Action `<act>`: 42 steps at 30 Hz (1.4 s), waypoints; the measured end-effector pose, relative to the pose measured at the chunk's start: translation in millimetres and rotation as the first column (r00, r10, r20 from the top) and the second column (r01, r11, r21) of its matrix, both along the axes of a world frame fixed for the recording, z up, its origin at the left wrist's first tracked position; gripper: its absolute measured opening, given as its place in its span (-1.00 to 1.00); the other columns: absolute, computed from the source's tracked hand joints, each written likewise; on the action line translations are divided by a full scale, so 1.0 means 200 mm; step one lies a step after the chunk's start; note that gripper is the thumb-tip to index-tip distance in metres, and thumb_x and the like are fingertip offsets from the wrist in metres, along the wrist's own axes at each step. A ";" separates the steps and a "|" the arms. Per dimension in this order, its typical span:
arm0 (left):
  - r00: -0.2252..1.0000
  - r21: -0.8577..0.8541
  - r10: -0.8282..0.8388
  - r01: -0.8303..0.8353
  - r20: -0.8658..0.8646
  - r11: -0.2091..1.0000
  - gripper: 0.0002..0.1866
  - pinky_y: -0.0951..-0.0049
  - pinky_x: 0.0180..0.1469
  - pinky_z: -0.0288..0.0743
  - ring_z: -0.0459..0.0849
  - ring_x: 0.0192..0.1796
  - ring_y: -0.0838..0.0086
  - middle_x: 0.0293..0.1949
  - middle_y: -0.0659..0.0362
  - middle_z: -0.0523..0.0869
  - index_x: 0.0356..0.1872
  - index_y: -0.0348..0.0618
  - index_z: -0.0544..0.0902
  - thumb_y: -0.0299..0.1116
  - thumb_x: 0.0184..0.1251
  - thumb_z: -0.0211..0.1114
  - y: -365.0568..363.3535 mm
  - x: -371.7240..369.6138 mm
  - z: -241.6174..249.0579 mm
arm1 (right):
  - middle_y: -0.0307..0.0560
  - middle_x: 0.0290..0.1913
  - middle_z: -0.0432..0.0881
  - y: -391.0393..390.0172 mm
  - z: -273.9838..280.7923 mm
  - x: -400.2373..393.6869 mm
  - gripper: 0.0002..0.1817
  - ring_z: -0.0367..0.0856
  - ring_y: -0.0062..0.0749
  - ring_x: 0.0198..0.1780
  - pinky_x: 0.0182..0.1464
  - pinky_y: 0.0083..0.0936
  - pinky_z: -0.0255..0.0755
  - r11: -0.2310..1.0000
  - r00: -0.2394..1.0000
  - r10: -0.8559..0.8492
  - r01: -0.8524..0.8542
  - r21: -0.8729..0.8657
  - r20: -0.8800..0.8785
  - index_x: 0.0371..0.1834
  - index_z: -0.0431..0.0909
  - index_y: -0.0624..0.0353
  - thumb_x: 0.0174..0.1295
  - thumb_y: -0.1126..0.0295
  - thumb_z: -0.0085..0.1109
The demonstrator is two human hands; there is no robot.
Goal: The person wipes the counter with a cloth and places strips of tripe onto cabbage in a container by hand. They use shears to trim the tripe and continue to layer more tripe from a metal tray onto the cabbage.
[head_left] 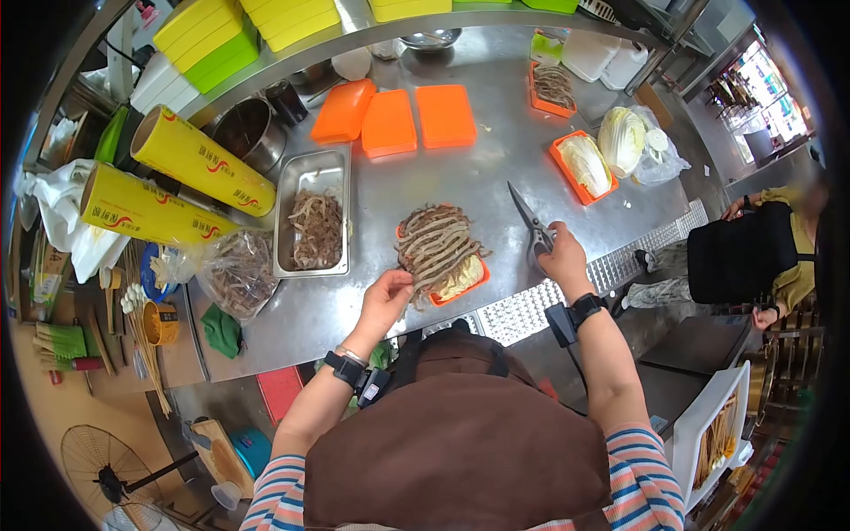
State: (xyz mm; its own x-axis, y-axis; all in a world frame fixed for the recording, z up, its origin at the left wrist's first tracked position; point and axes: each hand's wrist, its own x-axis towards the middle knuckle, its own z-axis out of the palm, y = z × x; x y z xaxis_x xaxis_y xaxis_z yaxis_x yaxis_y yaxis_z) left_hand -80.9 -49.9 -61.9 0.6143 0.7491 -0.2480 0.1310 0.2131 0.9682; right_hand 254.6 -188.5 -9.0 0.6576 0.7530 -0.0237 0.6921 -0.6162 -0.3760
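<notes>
My right hand [563, 260] grips a pair of scissors [529, 221] by the handles, blades pointing away from me over the steel table. The fingers of my left hand [387, 303] are closed at the near left edge of a pile of brownish-grey strips [436, 248] that look like tripe. The strips lie across an orange box [482, 277], hiding most of it. Pale yellow cabbage [462, 278] shows under them at the near right. To the left, a steel pan [343, 252] holds more of these strips [316, 232].
Stacked orange boxes [388, 124] stand at the back. An orange box of cabbage [583, 168], a whole cabbage [622, 142] and a strip-filled box [553, 87] are at the right. Yellow film rolls [204, 162] and a bag of strips [237, 274] lie left. Another person [744, 248] stands right.
</notes>
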 end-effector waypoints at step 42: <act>1.000 -0.363 0.022 -0.012 0.022 0.932 -0.84 0.57 -0.34 0.55 0.69 -0.38 0.56 -0.36 0.22 0.70 -0.12 -0.25 0.62 -0.39 0.40 0.27 0.05 -0.09 0.21 | 0.04 -0.42 0.68 -0.18 0.25 -0.27 -0.56 0.67 -0.06 -0.36 -0.29 -0.27 0.52 0.990 0.986 0.130 -0.136 -0.048 -0.108 0.03 0.58 0.22 0.12 0.24 0.35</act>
State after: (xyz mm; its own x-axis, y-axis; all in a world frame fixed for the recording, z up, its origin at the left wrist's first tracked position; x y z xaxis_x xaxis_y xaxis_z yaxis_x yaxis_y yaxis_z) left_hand -99.8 -40.1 -20.4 0.6118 0.6214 -0.4895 0.1003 0.5529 0.8272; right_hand 199.8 -225.4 40.2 0.5436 0.8291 -0.1305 0.7278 -0.5431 -0.4188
